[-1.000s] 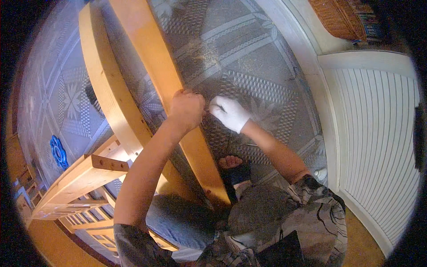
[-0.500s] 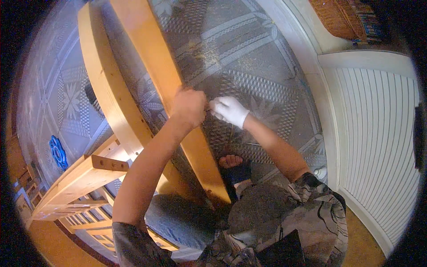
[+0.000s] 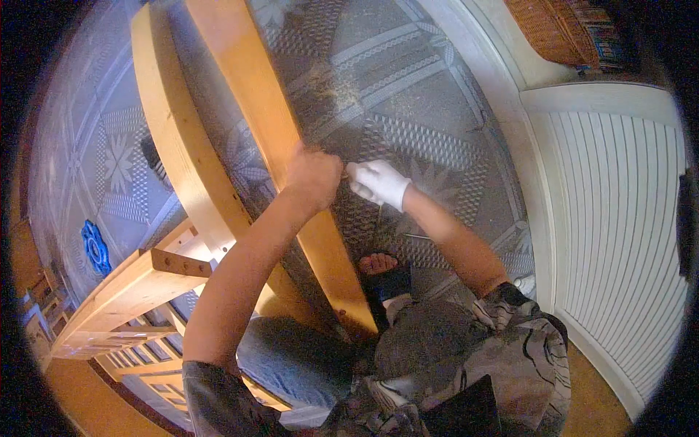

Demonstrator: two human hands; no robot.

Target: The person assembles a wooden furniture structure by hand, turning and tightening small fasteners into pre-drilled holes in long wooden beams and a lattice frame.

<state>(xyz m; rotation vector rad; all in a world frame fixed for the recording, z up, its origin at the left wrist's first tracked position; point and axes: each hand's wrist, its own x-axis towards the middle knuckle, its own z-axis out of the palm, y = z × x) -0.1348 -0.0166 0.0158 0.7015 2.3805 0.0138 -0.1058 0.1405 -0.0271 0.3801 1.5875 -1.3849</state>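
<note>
Left hand (image 3: 314, 177) is gripping the wooden beam (image 3: 266, 131); gloved right hand (image 3: 380, 182) is curled closed just beside it, can't tell on what.

A long, pale wooden board (image 3: 291, 175) lies slanted across the patterned floor, unpainted.

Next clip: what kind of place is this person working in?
Probably a room in a home, used for woodwork. There is a grey patterned carpet on the floor, a white panelled door, a wicker basket, and a slatted wooden frame beside the long wooden plank.
</note>
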